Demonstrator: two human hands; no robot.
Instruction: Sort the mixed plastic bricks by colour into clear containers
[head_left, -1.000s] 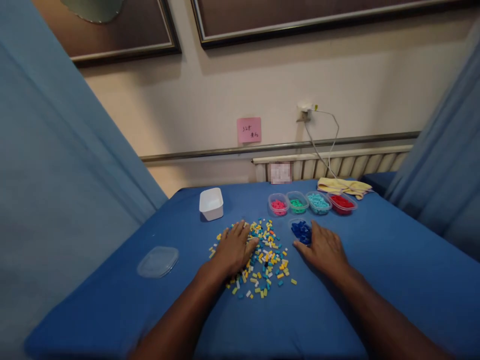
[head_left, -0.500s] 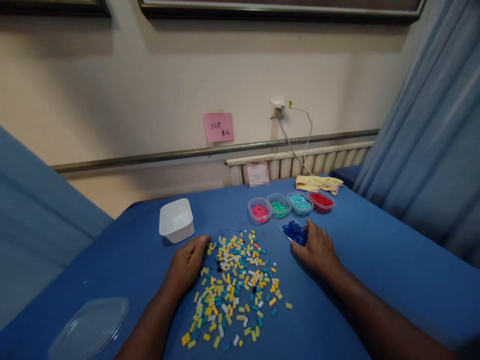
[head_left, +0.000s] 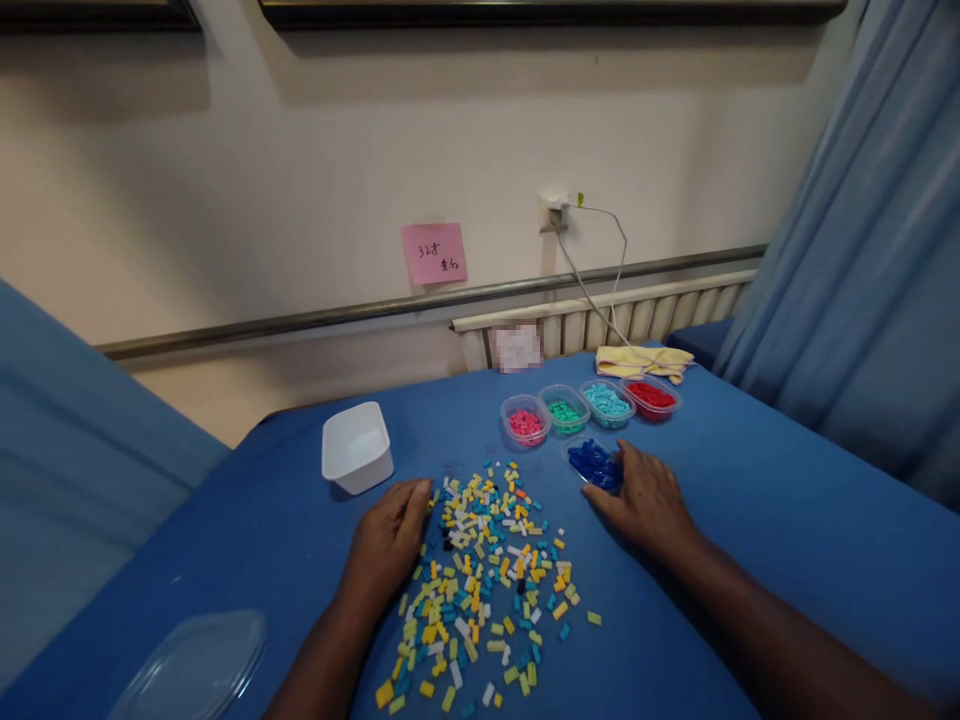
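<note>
**Left hand now at the pile's edge; right hand unchanged at the blue tub**

Compared with one second ago: the left hand [head_left: 390,525] lay over the loose bricks [head_left: 475,600]; it now rests along their left side, and the middle of the spread is uncovered. Position nearly the same as half a second ago. Its fingers are curled together; cannot tell whether a brick is inside. The right hand [head_left: 651,497] matches both earlier frames: clasped round the right end of a clear tub [head_left: 564,456] of dark-blue bricks, thumb on the near side, fingers on the far side. Hands well apart, the spread between them. View has turned: the clear lid [head_left: 191,665] is now cut off at the lower left.

Edges and room: the loose bricks, mostly yellow, teal and white, run down to the bottom of the view. Behind the blue tub, four clear tubs [head_left: 511,425] stand in a close row, the yellow cloth [head_left: 641,362] just beyond the rightmost. White box [head_left: 367,473] stands near the far left edge of the table [head_left: 787,520]. Open surface: a broad stretch right of the right forearm, another between lid and white box.
</note>
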